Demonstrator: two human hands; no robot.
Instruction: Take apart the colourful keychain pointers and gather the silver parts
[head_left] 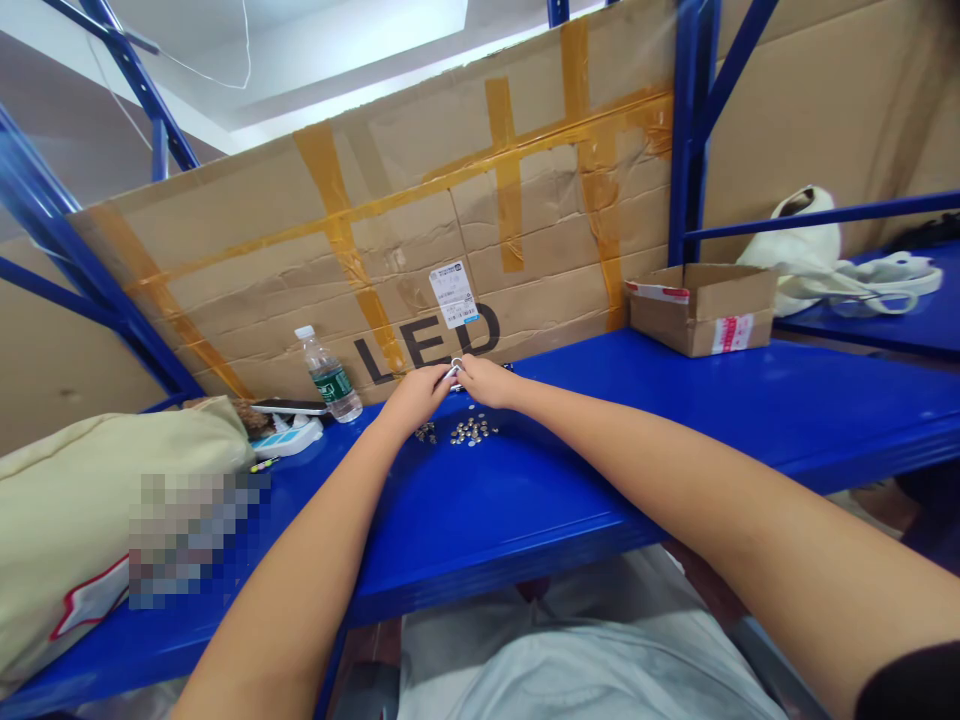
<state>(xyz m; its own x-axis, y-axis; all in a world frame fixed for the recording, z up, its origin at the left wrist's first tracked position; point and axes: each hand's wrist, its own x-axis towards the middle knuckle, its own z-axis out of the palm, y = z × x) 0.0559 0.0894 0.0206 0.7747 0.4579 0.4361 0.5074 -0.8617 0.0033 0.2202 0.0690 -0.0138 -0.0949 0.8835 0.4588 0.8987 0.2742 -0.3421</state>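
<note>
Both arms reach forward over the blue table, and the hands meet near the cardboard backing. My left hand [417, 396] is closed, its fingers pinching a small whitish metallic item [454, 370]. From the other side my right hand [484, 381] is closed on the same item, which has a ring-like top. The fingers hide most of its shape. Just below the hands lies a pile of small round metallic pieces [470, 431]. A smaller cluster of metallic bits [426, 433] is to its left, beside my left wrist.
A water bottle [330, 378] stands left of the hands, near a white power strip [291, 437] and a phone [289, 407]. A cream bag [112, 480] covers the left end. An open cardboard box [667, 317] sits at the back right, below blue shelf posts [691, 130].
</note>
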